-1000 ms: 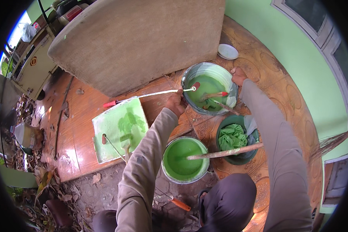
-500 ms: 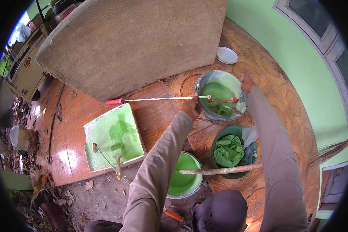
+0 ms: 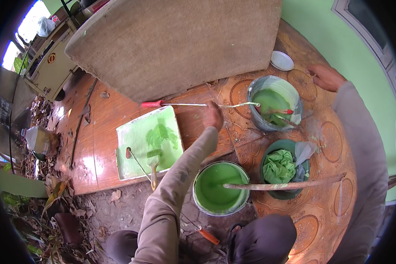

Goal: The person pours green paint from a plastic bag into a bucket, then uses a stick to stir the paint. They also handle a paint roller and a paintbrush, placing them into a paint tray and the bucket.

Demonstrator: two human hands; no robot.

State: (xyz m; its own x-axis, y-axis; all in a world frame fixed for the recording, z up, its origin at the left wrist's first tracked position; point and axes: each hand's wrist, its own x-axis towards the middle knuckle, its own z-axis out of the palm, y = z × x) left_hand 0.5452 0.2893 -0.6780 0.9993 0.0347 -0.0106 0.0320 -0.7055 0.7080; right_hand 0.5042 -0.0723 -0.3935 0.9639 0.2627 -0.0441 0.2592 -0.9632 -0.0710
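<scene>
My left hand lies over the thin white rod of a long paint roller with a red handle. Blur hides whether its fingers grip the rod. The roller's other end rests in a paint-smeared bucket of green paint. Inside that bucket, a paintbrush with a red-tipped handle leans in the paint. Beyond the bucket's right side, my right hand hangs in the air, holding nothing visible, fingers loosely bent and partly apart. Left of my left arm is a white paint tray holding a brush and a small roller.
A second bucket of green paint stands nearer, with a wooden stick across it. Beside it, a dark green tub holds a crumpled green bag. A large brown board blocks the back; a white lid lies by it.
My left hand has moved left from the bucket's rim along the roller's rod. My right hand has left the rim and moved away to the right. The view has shifted.
</scene>
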